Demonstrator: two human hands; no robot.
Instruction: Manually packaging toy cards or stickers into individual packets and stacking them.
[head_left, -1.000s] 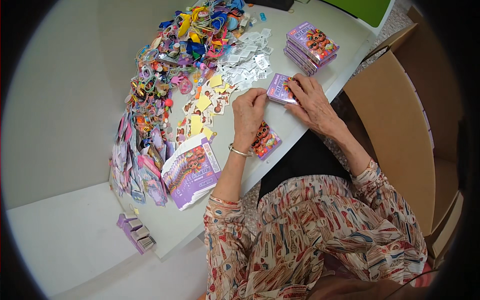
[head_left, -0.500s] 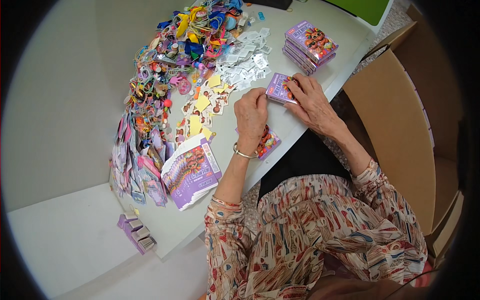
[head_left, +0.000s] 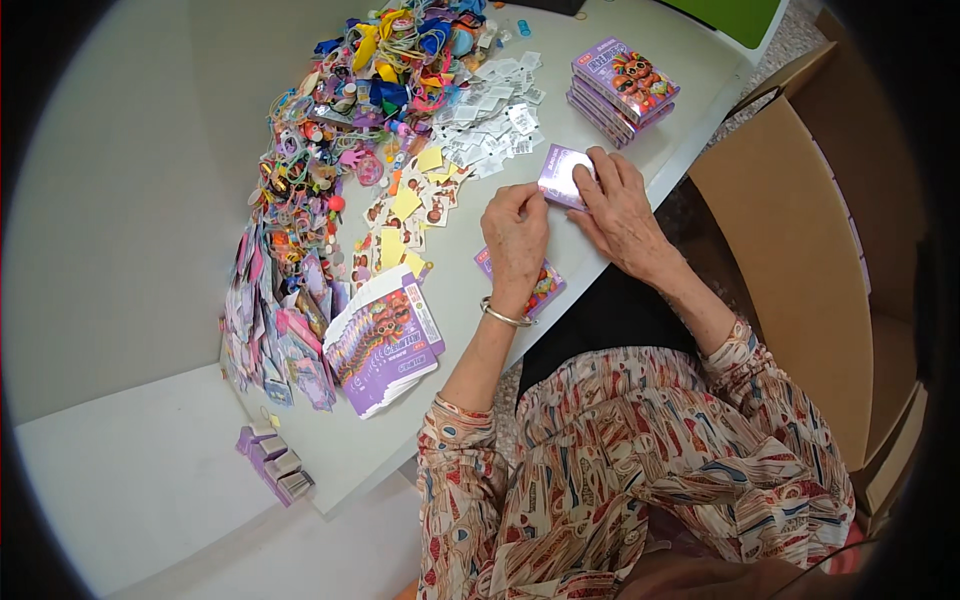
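Observation:
A small purple cardboard box with a picture on its top lies between my hands near the table edge, glaring white with reflected light. My left hand, a metal bangle on its wrist, pinches the box's near left corner with thumb and forefinger. From the right, my right hand grips the same box, its fingers over the top and covering the right part. Another purple box lies flat by the table edge, partly hidden under my left wrist. Beyond my right hand stands a stack of the same boxes.
Flattened purple cartons lie fanned out left of my forearm. Behind them are bagged cards, a long heap of small toys, white sachets and yellow slips. A large open brown carton stands at the right.
The box has shifted slightly right and tilted, so its top now catches the light. My left hand has moved slightly right, uncovering more of the box lying beneath its wrist.

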